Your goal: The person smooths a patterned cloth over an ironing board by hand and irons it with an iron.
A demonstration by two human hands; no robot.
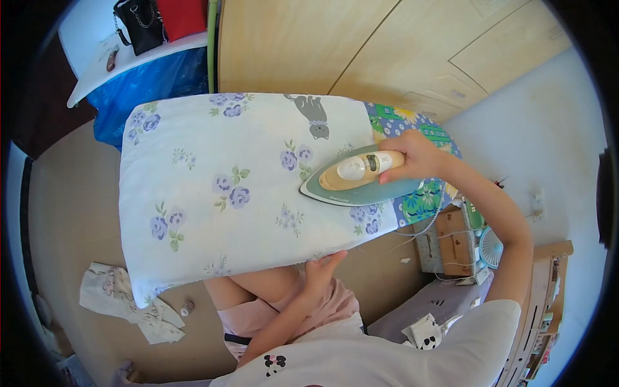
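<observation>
A white cloth (pixel 193 200) with purple flowers and a grey cat print lies spread over an ironing board, whose blue-green patterned cover (pixel 422 132) shows at the right end. My right hand (pixel 416 157) is wrapped round the handle of a green and cream iron (pixel 351 177). The iron rests flat on the cloth's right part, its tip pointing left. At the near edge of the cloth, my left hand (pixel 322 267) pinches the hem above my lap; some of its fingertips are hidden by the fabric.
Wooden cabinets (pixel 290 45) stand behind the board. A white table (pixel 142 58) at the far left bears a black bag (pixel 138 26). A crumpled cloth (pixel 129 303) and a small bottle (pixel 187 307) lie on the floor. The iron's cord (pixel 429 226) hangs near a blue fan (pixel 491 247).
</observation>
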